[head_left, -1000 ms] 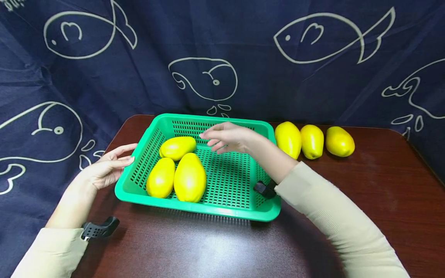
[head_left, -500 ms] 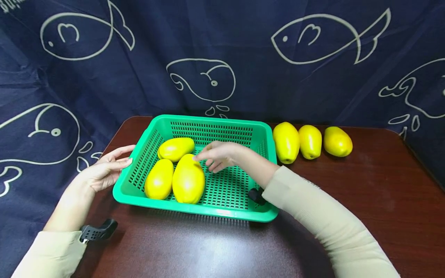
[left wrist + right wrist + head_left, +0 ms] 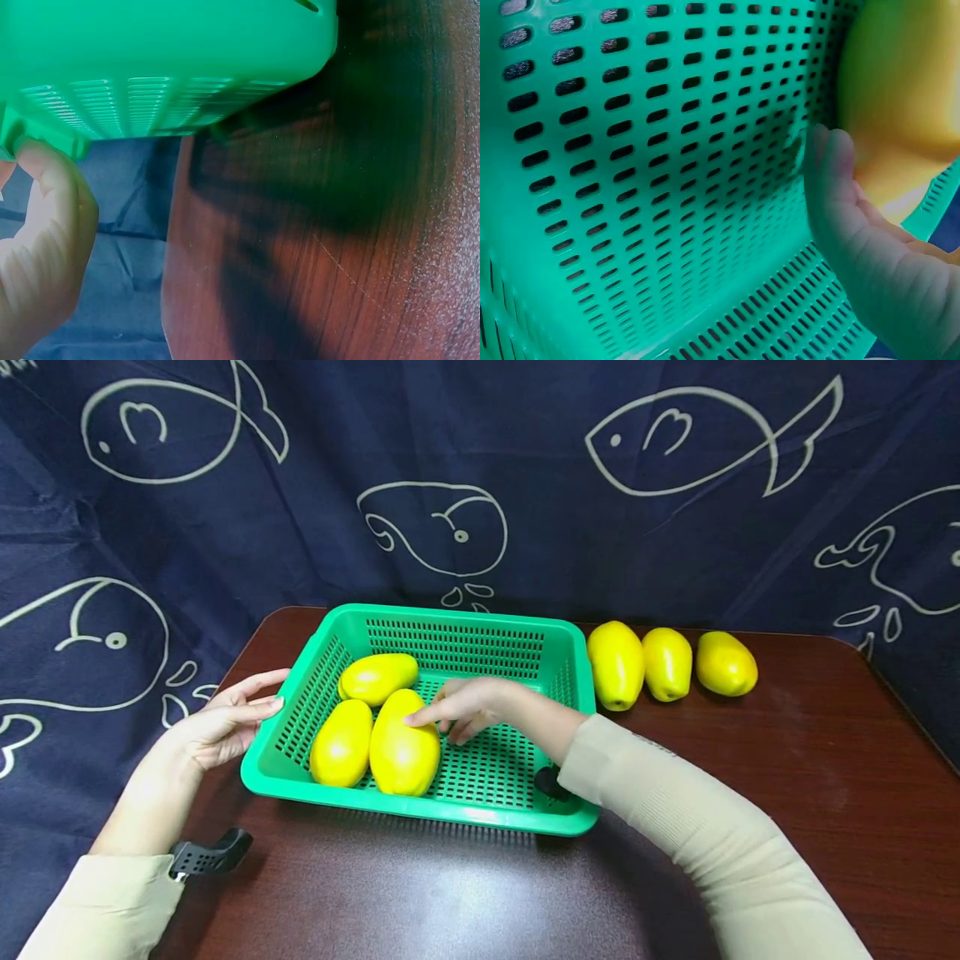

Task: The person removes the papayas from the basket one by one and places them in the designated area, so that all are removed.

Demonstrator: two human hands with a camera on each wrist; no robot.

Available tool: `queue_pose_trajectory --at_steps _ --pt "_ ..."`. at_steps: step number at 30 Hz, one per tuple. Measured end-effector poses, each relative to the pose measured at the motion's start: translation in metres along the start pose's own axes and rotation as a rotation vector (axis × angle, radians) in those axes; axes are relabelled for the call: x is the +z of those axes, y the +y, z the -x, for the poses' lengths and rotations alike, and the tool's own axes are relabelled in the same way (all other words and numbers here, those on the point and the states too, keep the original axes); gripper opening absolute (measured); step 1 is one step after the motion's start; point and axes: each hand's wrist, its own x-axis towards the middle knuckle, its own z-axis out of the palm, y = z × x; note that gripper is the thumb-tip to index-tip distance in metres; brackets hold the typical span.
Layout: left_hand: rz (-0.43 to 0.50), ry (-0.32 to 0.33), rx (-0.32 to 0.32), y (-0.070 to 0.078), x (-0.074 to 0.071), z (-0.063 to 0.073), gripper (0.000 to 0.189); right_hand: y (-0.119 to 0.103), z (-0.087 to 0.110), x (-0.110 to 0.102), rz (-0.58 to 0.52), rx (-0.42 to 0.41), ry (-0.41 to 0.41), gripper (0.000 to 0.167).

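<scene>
In the head view, a green plastic basket (image 3: 420, 810) holds three yellow fruits that look like papayas. My left hand (image 3: 225, 727) grips the basket's left rim; the left wrist view shows a digit of that hand (image 3: 52, 217) at the rim's end. Inside the basket, my right hand (image 3: 480, 702) reaches over the largest papaya (image 3: 405, 756), one fingertip on its top and the other fingers beside its right side. Fingertips (image 3: 836, 154) lie against this papaya (image 3: 900, 82) in the right wrist view. Left of it sits a papaya (image 3: 341, 747); another papaya (image 3: 378, 678) lies behind.
Three more yellow fruits stand right of the basket near the table's back edge: a large one (image 3: 617, 667), a smaller one (image 3: 667, 664) and one farther right (image 3: 726, 664). A dark blue curtain (image 3: 547, 427) with white fish drawings hangs behind the brown table (image 3: 810, 760).
My right hand has moved down and left inside the basket, from above its middle to the largest papaya. The left hand has kept its hold on the rim.
</scene>
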Motion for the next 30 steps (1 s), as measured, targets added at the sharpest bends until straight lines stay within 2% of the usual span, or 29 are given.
queue_pose_trajectory --at_steps 6,10,21,30 --pt "-0.008 0.005 0.002 0.0006 0.0024 -0.0002 0.039 0.0003 -0.0009 0.0046 -0.021 0.017 -0.016 0.054" --pt "-0.009 0.000 0.000 -0.0001 0.0032 -0.0007 0.039 0.0020 -0.0014 0.0064 -0.029 0.030 -0.050 0.049" --pt "-0.014 0.000 0.007 -0.0004 0.0013 -0.0012 0.040 0.0038 -0.0058 0.0055 -0.014 -0.020 -0.132 0.038" --pt "-0.040 0.006 0.017 -0.0004 -0.0020 0.0000 0.040 0.0013 -0.0053 0.0080 -0.076 -0.082 -0.168 0.052"
